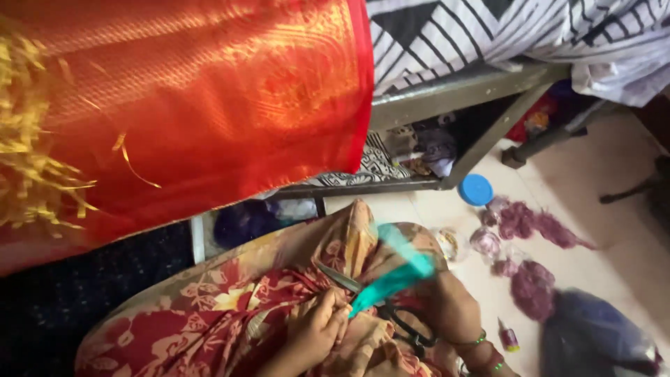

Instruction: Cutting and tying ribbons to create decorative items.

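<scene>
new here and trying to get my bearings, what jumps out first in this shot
The big red and gold cloth with its yellow fringe fills the upper left. Low in the middle, over a floral-clad lap, the right hand holds black-handled scissors at a teal strip pinched by the left hand. Purple thread clumps and a blue lid lie on the floor at right.

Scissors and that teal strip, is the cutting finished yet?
Not finished. The scissors are in the right hand, blades pointing at the teal strip, which the left hand pinches. No cut-off teal pieces show. Purple thread bundles lie untouched on the floor.
</scene>
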